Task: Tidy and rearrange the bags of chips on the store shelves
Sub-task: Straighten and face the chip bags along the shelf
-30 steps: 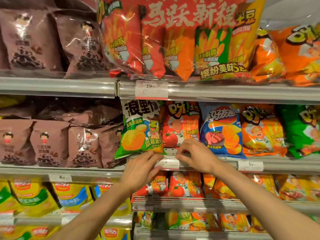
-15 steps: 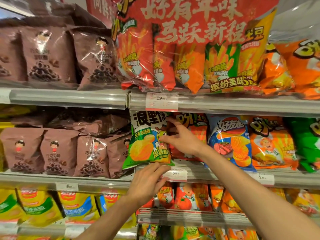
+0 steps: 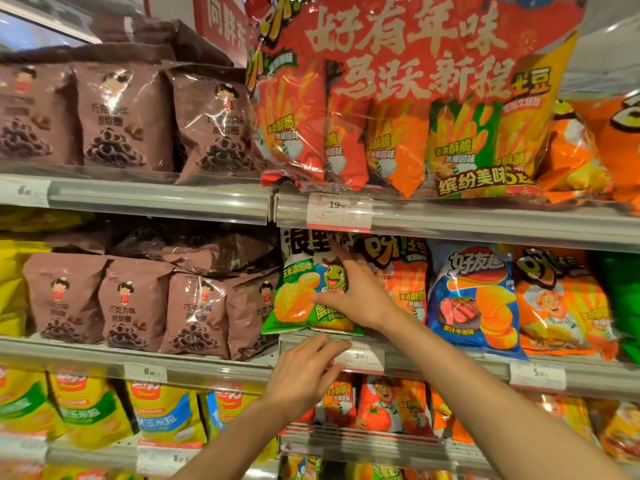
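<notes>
A green chip bag with a cartoon frog [image 3: 304, 289] stands on the middle shelf [image 3: 450, 367], leaning out over its front rail. My right hand [image 3: 353, 292] lies against the bag's right side, index finger pointing up along it and thumb across its front. My left hand [image 3: 304, 372] rests on the shelf rail just below the bag, fingers touching the white price tag [image 3: 363, 356]. To the right of the green bag stand an orange-red bag [image 3: 405, 271], a blue bag [image 3: 474, 299] and an orange bag [image 3: 561, 303].
Brown snack bags [image 3: 131, 306] fill the left of the middle shelf and the top shelf [image 3: 128, 116]. A big red multipack [image 3: 398, 98] sits above the green bag. Yellow bags [image 3: 86, 407] and small orange bags [image 3: 381, 407] line the shelf below.
My right hand has risen from the price tag on the rail to the green bag's right side. My left hand stays at the rail. The camera has tilted upward.
</notes>
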The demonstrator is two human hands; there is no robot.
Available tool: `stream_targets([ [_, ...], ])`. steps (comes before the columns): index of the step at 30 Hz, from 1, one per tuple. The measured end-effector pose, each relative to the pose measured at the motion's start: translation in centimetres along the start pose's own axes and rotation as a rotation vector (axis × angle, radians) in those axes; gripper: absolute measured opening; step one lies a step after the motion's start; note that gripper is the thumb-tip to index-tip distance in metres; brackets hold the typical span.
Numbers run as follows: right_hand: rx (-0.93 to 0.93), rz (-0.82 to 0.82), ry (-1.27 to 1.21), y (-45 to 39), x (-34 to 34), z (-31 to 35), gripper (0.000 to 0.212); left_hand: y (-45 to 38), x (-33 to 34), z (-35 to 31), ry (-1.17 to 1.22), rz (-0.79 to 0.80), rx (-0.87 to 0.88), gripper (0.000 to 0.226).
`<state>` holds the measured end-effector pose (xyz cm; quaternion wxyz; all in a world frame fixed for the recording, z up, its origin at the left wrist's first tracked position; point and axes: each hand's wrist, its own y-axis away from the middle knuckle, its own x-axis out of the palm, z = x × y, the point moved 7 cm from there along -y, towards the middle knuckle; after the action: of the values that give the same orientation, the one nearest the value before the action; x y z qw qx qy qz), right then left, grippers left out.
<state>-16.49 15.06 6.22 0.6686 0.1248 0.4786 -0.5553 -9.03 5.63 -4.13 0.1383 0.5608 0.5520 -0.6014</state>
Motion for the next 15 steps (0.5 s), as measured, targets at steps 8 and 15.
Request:
stream_targets([
  [8, -0.006, 0.07, -0.043, 0.7, 0.5, -0.2, 0.102, 0.1, -0.2, -0.1, 0.011, -0.006, 0.0, 0.034],
  [15, -0.014, -0.184, -0.08, 3.8, -5.3, -2.4, 0.061, -0.1, -0.1, -0.1, 0.012, 0.036, 0.009, 0.034],
])
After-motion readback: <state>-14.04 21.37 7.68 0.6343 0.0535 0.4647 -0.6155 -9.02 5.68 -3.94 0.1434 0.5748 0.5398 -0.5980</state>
